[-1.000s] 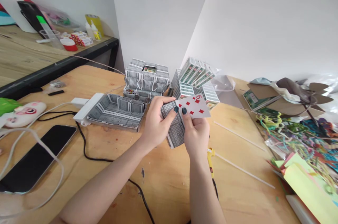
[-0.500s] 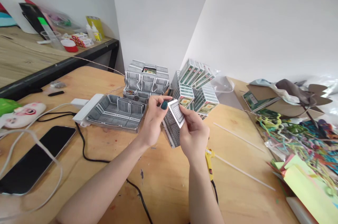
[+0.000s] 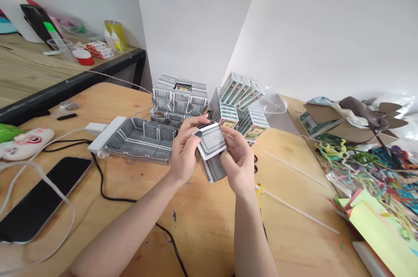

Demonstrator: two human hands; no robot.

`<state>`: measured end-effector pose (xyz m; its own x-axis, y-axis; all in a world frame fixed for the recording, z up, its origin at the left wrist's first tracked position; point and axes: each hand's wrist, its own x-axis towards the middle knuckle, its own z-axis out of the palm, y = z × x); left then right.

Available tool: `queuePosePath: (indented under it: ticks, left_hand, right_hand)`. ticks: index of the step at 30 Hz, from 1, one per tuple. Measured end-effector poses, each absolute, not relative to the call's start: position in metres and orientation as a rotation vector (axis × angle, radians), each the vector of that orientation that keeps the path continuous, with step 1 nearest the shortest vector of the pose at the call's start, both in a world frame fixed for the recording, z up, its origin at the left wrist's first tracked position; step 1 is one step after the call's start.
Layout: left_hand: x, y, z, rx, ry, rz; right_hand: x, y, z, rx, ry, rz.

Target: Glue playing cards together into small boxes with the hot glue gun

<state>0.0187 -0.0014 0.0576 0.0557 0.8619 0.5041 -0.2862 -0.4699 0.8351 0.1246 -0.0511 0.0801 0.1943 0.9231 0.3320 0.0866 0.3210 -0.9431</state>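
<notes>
In front of me, both hands hold grey-patterned playing cards. My left hand (image 3: 187,148) is closed on their left edge, its dark-nailed thumb on the face of the upper playing card (image 3: 211,140). My right hand (image 3: 239,159) grips the right side, thumb on the lower playing card (image 3: 214,168). The upper card lies tilted over the lower one; whether they are joined, I cannot tell. Just beyond stand an open tray built of playing cards (image 3: 139,140) and a chest-like box of the same cards (image 3: 179,98).
Green-and-white card boxes (image 3: 228,113) are stacked behind my right hand. A yellow glue gun (image 3: 259,190) and thin white sticks (image 3: 302,211) lie at right, near coloured paper (image 3: 385,233). At left are a white power strip (image 3: 107,135), a phone (image 3: 45,198) and cables.
The upper playing card has turned so its patterned back faces me more squarely and covers more of the lower one. My right fingers have shifted along its right edge.
</notes>
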Motion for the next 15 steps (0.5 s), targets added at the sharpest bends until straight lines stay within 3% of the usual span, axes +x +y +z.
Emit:
queuePosePath:
  ticks: [15]
  left_hand:
    - [0.0215, 0.0003, 0.0606, 1.065, 0.541, 1.69]
  right_hand:
    - [0.1181, -0.0539, 0.0735, -1.229, -1.347, 0.644]
